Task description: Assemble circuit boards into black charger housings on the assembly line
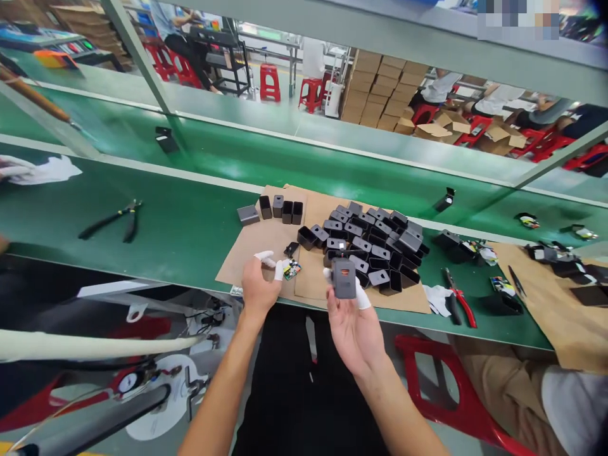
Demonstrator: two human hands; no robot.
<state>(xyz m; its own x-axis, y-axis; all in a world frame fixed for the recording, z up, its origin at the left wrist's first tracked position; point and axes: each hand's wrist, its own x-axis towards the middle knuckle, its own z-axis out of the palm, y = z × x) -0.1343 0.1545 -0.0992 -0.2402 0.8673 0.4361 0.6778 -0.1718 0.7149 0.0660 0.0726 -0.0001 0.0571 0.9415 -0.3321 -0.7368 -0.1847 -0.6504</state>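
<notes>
My right hand point(354, 323), palm up and with white covers on some fingertips, grips a dark plastic case point(344, 278) with a small slotted opening. On the brown cardboard point(251, 253), my left hand point(260, 282) also has white fingertip covers; its thumb and fingers are apart. Right beside that thumb is a small circuit board point(291, 270) with yellow and white parts; whether the thumb touches it I cannot tell. A small black piece point(291, 249) lies just behind the board. Many similar black cases point(365, 237) crowd together beyond my right hand.
Several cases point(278, 206) stand at the cardboard's back left. Black-handled pliers point(114, 221) lie on the green bench point(190, 253); red-handled cutters point(460, 297) are at right beside a white cloth point(437, 299). Another person's hand point(16, 168) shows at far left. A red stool point(437, 373) stands lower right.
</notes>
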